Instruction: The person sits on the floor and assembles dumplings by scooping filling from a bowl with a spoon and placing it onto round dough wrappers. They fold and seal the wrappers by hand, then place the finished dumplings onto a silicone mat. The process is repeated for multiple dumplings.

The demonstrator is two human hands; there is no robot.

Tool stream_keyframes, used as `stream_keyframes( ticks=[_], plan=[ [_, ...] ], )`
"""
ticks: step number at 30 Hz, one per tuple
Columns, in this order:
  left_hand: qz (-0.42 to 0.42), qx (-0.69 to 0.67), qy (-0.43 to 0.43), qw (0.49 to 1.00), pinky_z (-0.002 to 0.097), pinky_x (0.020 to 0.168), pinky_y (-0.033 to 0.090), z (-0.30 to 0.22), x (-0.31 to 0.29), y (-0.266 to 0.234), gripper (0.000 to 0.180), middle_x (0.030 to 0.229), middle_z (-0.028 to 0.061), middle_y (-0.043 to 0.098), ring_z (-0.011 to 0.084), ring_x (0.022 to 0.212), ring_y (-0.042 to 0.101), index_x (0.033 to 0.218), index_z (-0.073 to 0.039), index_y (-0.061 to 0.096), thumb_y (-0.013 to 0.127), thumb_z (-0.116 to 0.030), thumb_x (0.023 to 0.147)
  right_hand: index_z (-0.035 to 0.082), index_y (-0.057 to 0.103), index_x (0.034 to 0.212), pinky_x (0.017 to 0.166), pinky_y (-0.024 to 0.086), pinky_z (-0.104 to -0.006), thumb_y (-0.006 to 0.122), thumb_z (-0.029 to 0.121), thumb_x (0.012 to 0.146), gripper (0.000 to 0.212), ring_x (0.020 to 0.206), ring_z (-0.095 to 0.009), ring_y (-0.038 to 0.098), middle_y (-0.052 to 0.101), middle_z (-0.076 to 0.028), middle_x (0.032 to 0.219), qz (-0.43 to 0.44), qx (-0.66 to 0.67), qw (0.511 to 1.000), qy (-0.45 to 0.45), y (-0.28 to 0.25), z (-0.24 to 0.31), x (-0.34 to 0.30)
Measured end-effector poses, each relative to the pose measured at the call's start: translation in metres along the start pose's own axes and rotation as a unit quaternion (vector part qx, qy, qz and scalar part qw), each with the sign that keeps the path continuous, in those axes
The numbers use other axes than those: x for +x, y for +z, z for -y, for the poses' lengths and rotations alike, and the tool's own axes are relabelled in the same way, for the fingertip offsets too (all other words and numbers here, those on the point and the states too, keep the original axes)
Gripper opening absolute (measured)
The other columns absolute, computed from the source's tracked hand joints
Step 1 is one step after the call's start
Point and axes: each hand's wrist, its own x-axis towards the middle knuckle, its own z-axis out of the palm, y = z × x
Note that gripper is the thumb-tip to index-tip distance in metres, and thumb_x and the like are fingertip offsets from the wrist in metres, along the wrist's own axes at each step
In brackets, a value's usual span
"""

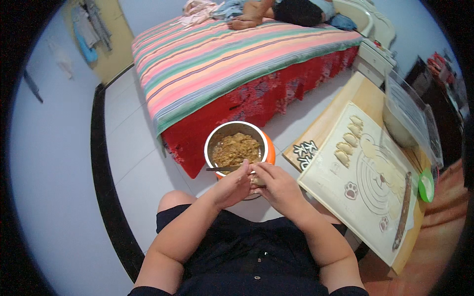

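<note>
My left hand [234,188] and my right hand [282,191] meet in front of me, closed around a small pale dumpling [257,181]. Fingers cover most of it. Just beyond them stands an orange pot [270,149] with a white rim, holding brown minced filling [236,149]. A dark, thin utensil handle [217,169] lies across the near rim of the pot, beside my left fingers. On the table to the right, a white kneading mat [330,190] carries several folded dumplings [349,140] in a row and some flat dough wrappers [392,183].
A dark rolling pin [403,211] lies along the mat's right side, near a green bowl [426,186] of white powder. Behind it sits a clear plastic container [412,118]. A striped bed [237,64] stands ahead, with a person's legs [254,15] on it. Left is a wall [59,163].
</note>
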Motion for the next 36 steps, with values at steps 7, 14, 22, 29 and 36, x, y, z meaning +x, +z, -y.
stream_keyframes(
  ticks=[7, 14, 22, 29, 36],
  plan=[
    [0.13, 0.035, -0.029, 0.99, 0.0416, 0.103, 0.028, -0.007, -0.01, 0.025, 0.079, 0.131, 0.0216, 0.042, 0.029, 0.122, 0.041, 0.143, -0.014, 0.002, 0.039, -0.056, 0.087, 0.004, 0.056, 0.102, 0.072, 0.048, -0.0378, 0.063, 0.008, 0.072, 0.031, 0.086, -0.03, 0.058, 0.059, -0.014, 0.093, 0.052, 0.043, 0.99, 0.126, -0.051, 0.019, -0.029],
    [0.094, 0.129, -0.003, 0.987, 0.0378, 0.103, 0.03, -0.002, -0.001, 0.028, 0.076, 0.131, 0.0223, 0.04, 0.0279, 0.122, 0.042, 0.142, -0.007, 0.006, 0.049, -0.04, 0.089, 0.008, 0.06, 0.096, 0.072, 0.048, -0.0385, 0.065, 0.017, 0.071, 0.027, 0.083, -0.032, 0.06, 0.062, -0.014, 0.089, -0.073, -0.067, 0.931, 0.351, -0.105, -0.035, -0.048],
    [0.058, 0.168, -0.023, 0.984, 0.0352, 0.098, 0.036, 0.002, 0.002, 0.025, 0.063, 0.124, 0.0193, 0.046, 0.024, 0.113, 0.051, 0.142, -0.007, 0.011, 0.044, -0.029, 0.093, 0.009, 0.059, 0.099, 0.075, 0.046, -0.0395, 0.062, 0.022, 0.076, 0.027, 0.086, -0.031, 0.059, 0.061, -0.012, 0.094, -0.058, -0.224, 0.92, 0.315, -0.109, -0.046, -0.06],
    [0.027, 0.171, -0.008, 0.985, 0.0323, 0.095, 0.039, -0.002, 0.008, 0.018, 0.055, 0.122, 0.0132, 0.049, 0.0185, 0.111, 0.051, 0.139, -0.006, 0.023, 0.044, -0.03, 0.094, 0.006, 0.056, 0.111, 0.084, 0.044, -0.0391, 0.056, 0.018, 0.081, 0.032, 0.097, -0.033, 0.055, 0.058, -0.015, 0.108, -0.156, -0.25, 0.847, 0.441, -0.174, -0.15, -0.079],
    [0.007, 0.172, -0.001, 0.985, 0.0303, 0.092, 0.041, -0.002, 0.012, 0.014, 0.052, 0.121, 0.0115, 0.05, 0.0168, 0.108, 0.052, 0.138, -0.007, 0.027, 0.044, -0.029, 0.094, 0.0, 0.052, 0.105, 0.072, 0.045, -0.0376, 0.062, 0.01, 0.077, 0.031, 0.084, -0.03, 0.056, 0.057, -0.018, 0.093, -0.007, -0.227, 0.869, 0.439, -0.195, -0.225, -0.086]
  ],
)
